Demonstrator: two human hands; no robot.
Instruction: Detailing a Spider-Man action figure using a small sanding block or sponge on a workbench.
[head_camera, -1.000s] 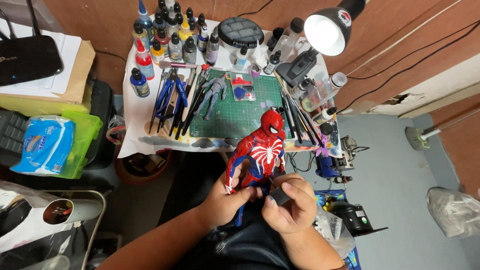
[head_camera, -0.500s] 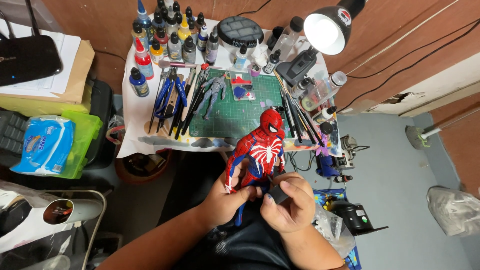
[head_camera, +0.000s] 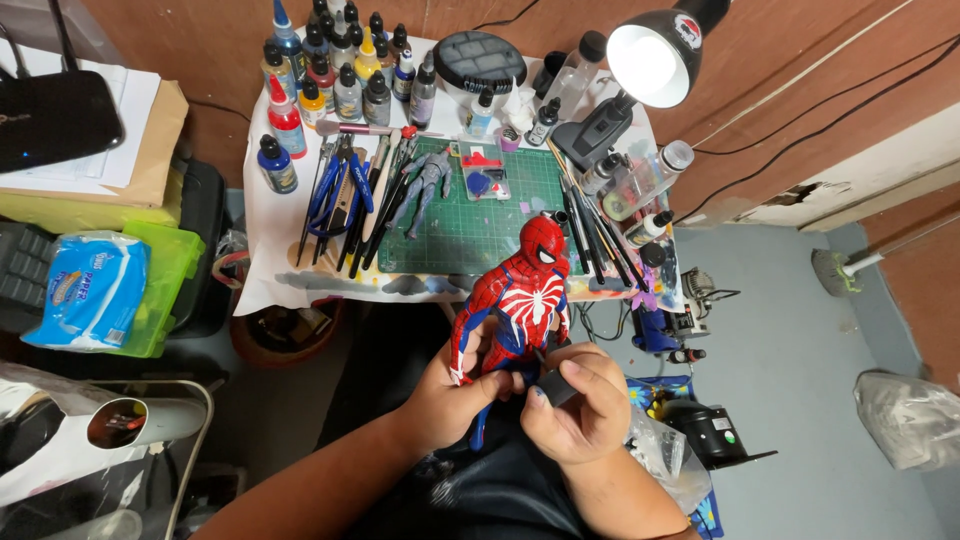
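A red and blue action figure (head_camera: 520, 295) with a white spider mark on its chest stands upright over my lap, head toward the table. My left hand (head_camera: 450, 395) grips it around the legs and hips. My right hand (head_camera: 575, 410) pinches a small dark grey pad (head_camera: 556, 386) against the figure's lower body. The figure's feet are hidden behind my hands.
A green cutting mat (head_camera: 470, 215) on the white-covered table holds a grey unpainted figure (head_camera: 428, 185) and a small palette (head_camera: 484, 172). Paint bottles (head_camera: 340, 70), pliers and brushes (head_camera: 350, 195), a lit desk lamp (head_camera: 645, 60) surround it. A green bin with a tissue pack (head_camera: 95, 290) sits left.
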